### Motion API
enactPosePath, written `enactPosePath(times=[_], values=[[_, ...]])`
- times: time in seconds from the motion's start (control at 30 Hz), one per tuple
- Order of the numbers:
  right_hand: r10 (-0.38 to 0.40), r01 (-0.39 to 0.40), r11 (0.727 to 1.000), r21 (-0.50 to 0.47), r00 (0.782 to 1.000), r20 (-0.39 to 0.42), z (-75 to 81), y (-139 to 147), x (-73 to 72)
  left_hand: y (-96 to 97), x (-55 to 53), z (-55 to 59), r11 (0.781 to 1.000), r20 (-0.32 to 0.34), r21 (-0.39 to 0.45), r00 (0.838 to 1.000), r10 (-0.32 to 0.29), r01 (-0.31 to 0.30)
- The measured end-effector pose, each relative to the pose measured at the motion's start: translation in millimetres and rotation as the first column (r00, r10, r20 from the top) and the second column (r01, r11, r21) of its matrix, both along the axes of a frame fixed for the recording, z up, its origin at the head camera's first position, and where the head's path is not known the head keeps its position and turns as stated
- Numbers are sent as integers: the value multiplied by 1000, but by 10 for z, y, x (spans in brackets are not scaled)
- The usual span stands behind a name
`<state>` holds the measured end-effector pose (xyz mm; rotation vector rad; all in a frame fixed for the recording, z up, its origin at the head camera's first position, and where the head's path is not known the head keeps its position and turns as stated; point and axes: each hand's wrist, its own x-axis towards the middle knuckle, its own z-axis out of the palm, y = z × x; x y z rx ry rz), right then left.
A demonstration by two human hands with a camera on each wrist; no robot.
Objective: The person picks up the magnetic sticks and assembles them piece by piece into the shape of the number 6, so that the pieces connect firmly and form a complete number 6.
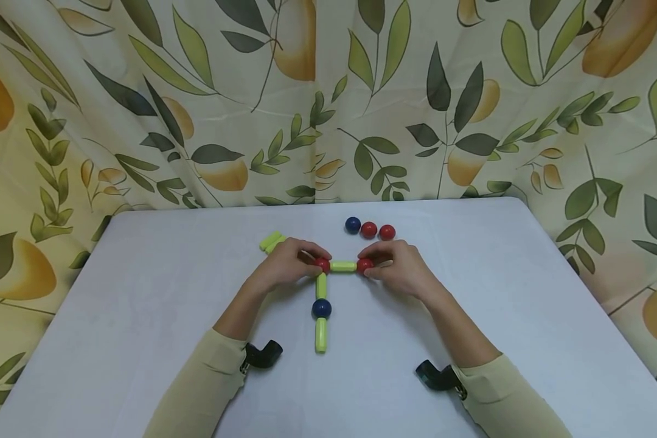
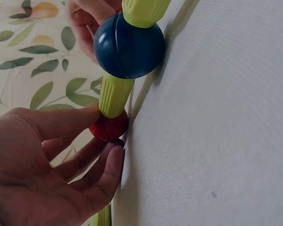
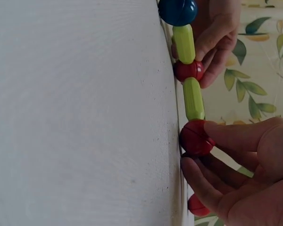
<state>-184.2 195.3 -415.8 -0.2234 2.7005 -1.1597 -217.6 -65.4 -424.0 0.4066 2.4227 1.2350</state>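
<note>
On the white table lies an L-shaped chain of balls and green rods. My left hand [image 1: 291, 263] pinches the red corner ball [image 1: 322, 265] between thumb and fingers. A green rod [image 1: 343, 266] runs rightward from it to a second red ball [image 1: 364, 266], gripped by my right hand [image 1: 402, 267]. Toward me, another green rod [image 1: 321, 286] joins the corner ball to a blue ball [image 1: 321, 308], and a last green rod [image 1: 320, 336] extends from that. In the right wrist view, thumb and fingertips sit around the outer red ball [image 3: 196, 137].
Behind the chain, a loose blue ball [image 1: 353, 225] and two red balls [image 1: 378, 230] stand in a row. Spare green rods [image 1: 272, 241] lie beyond my left hand, partly hidden by it. A patterned curtain [image 1: 383, 121] hangs behind the table's far edge.
</note>
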Motion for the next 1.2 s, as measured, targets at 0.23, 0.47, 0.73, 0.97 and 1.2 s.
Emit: enactPosePath(times=[0.23,0.47,0.73,0.97,1.2], values=[[3,-3,1000,-14,1000,-5,64,40,6,9,-3,0,1000,5,8,1000,8,-8],[-70,69,997,-16,995,-78,149,168,-11,18,12,-17,1000,9,21,1000,15,-15],[-168,169,986,-6,978,-121,209,300,-197,14,22,-6,999,0,26,1000,23,-23],[-175,176,984,21,984,-24,166,351,-354,4,16,-16,999,-12,36,1000,25,-25],[-178,177,984,17,984,33,112,336,-424,-11,8,-32,999,-7,48,1000,25,-24]])
